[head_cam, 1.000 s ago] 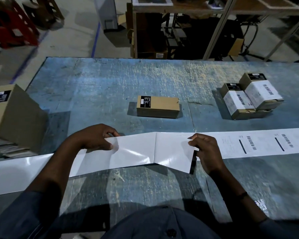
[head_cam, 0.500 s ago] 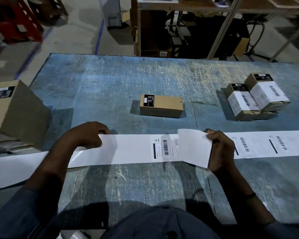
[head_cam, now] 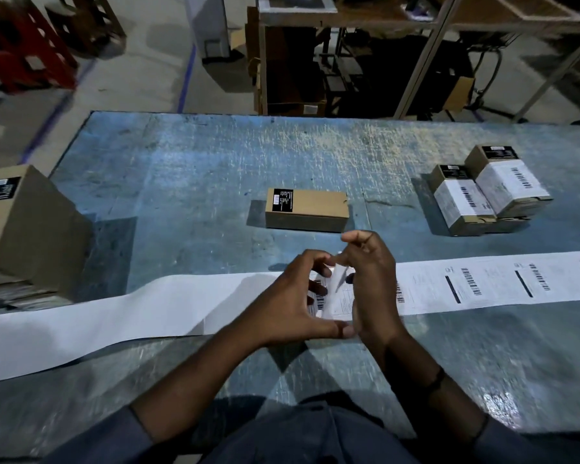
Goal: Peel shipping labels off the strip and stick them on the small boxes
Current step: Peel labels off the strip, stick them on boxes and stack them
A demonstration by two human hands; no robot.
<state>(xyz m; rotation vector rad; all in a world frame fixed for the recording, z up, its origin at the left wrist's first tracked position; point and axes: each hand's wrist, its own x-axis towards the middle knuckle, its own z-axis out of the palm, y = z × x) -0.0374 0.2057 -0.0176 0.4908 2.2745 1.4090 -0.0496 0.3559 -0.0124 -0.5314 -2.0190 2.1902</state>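
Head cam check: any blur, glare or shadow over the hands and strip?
Head view: dim overall; left hand, right hand and the label between them motion-blurred; glare on the table at near right; barcodes on the strip show only as bars.

It is dim here. Overhead light lays pale glare on the far middle of the surface and a shine at its near right corner. My left hand and right hand look slightly smeared, with a dark shadow beneath. The surface's edges bow.
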